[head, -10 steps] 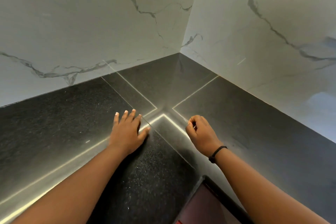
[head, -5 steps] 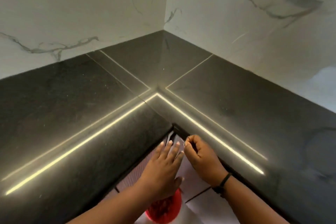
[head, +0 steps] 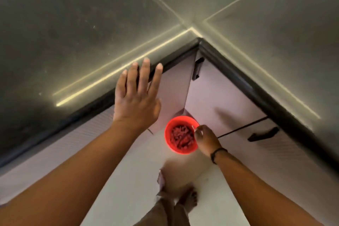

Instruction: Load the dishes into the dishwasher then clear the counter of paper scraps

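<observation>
A small red bin (head: 167, 135) stands on the floor in the inner corner below the black counter (head: 73, 33), with several reddish-lit scraps inside it. My right hand (head: 205, 139) hangs over the bin's right rim, fingers curled, pinching a tiny pale paper scrap (head: 193, 127). My left hand (head: 136, 101) is spread flat with straight fingers at the counter's front edge, higher than the bin and to its left, holding nothing. No dishes or dishwasher are in view.
Pale cabinet doors with black handles (head: 197, 69) (head: 263, 134) meet in the corner behind the bin. A bright light strip reflects along the counter surface (head: 119, 71). My bare feet (head: 189, 196) stand on the light floor just short of the bin.
The view has tipped down from the counter corner to the floor. My right hand went from the counter edge down to the bin, still pinching. My left hand lifted and spread.
</observation>
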Available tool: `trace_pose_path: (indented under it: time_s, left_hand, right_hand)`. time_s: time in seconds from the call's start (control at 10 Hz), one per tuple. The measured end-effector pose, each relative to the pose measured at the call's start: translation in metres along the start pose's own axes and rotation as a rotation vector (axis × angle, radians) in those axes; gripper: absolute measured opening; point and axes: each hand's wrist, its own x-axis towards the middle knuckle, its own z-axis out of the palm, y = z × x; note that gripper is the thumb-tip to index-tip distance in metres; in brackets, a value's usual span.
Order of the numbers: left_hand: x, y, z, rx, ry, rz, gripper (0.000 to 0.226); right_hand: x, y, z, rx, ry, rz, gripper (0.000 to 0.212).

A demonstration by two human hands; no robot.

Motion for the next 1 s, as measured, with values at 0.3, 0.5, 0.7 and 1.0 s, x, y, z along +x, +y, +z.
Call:
trace_pose_path:
  time_s: [0.3,0.5,0.7,1.0]
  left_hand:
    - [0.009,0.019,0.035,0.166,0.359,-0.128,0.068]
    - [0.014,0.018,0.034,0.174,0.393,-0.147,0.067]
    - [0.013,0.016,0.033,0.119,0.372,-0.126,0.069]
    - [0.005,0.013,0.018,-0.019,0.255,-0.152,0.072]
  right_hand:
    - [0.086,0.039,0.064,-0.142,-0.053,0.166,0.032]
    - [0.086,0.049,0.071,-0.219,-0.078,0.196,0.037]
    - [0.071,0.037,0.05,-0.269,-0.019,0.219,0.035]
    - [-0.01,-0.011,0.006,-0.45,0.174,0.221,0.035]
